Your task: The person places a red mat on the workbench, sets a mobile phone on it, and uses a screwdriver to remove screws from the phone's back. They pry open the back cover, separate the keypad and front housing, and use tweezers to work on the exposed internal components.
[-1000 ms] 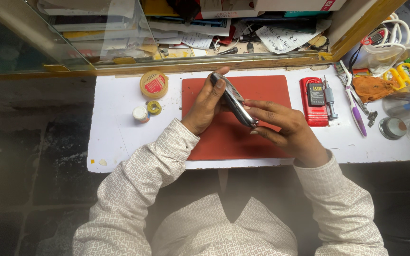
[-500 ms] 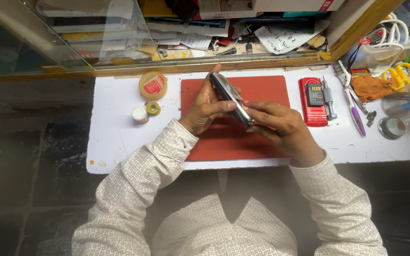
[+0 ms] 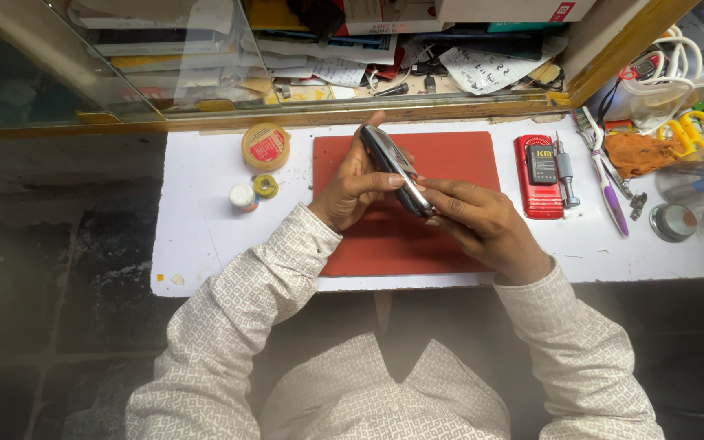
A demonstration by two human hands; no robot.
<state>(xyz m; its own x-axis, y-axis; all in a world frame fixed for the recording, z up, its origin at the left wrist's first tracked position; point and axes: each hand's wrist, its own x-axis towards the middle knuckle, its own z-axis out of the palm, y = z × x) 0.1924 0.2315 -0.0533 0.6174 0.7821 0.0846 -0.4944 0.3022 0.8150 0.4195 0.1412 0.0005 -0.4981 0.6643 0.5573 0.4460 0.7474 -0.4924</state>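
Gripping a slim silver mobile phone (image 3: 395, 169) edge-up above the red work mat (image 3: 417, 236) at the desk's (image 3: 197, 236) middle, we close both hands on it: left hand (image 3: 354, 189) curled round its upper end, right hand (image 3: 482, 222) pinching the lower. Steady, even pressure along the seam seems wisest; a red handset (image 3: 538, 175) lies beside the mat.

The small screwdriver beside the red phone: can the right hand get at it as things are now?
Probably not at once: the right hand grips the silver phone together with the left hand. The screwdriver lies uncovered nearby on the white tabletop.
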